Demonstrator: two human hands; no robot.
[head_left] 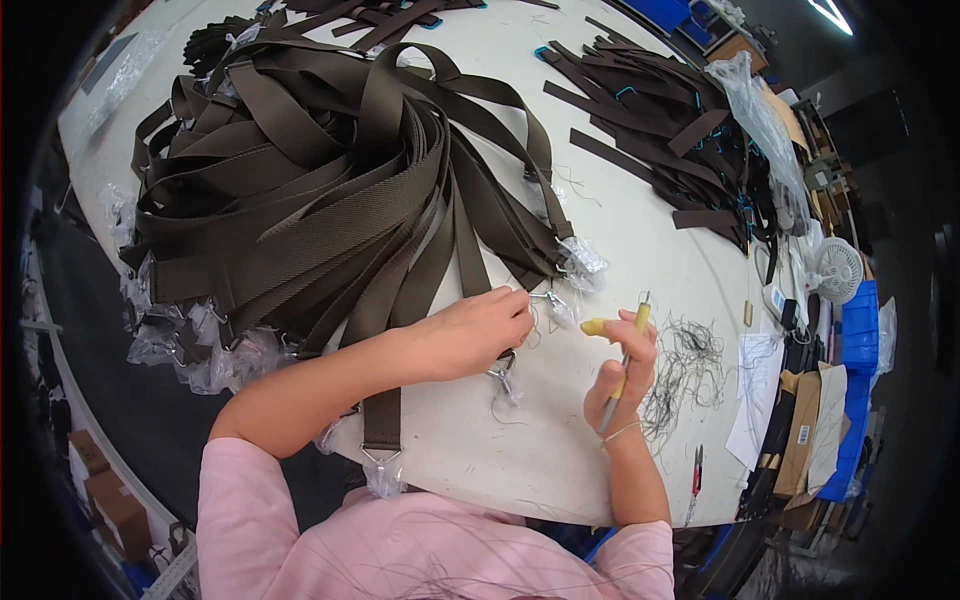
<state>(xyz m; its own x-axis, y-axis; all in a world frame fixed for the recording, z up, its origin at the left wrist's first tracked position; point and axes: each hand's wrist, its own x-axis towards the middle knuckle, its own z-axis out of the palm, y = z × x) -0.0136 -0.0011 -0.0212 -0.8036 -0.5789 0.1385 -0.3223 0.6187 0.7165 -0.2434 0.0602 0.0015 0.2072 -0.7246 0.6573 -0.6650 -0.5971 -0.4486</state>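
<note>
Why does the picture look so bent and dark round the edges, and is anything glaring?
In the head view, the fisheye lens curves the edges of the white table and the corners fall to black; also in the head view, the strip light at upper right glares white, and the clear plastic wrap on the brown webbing straps shows small glints.

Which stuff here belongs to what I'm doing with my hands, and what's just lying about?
Seemingly in the job:
- straps, beside your left hand
- pen-like tool, held in your right hand
- yellow finger cover, worn on that hand

Seemingly just lying about:
- fan
- papers
- carton
</note>
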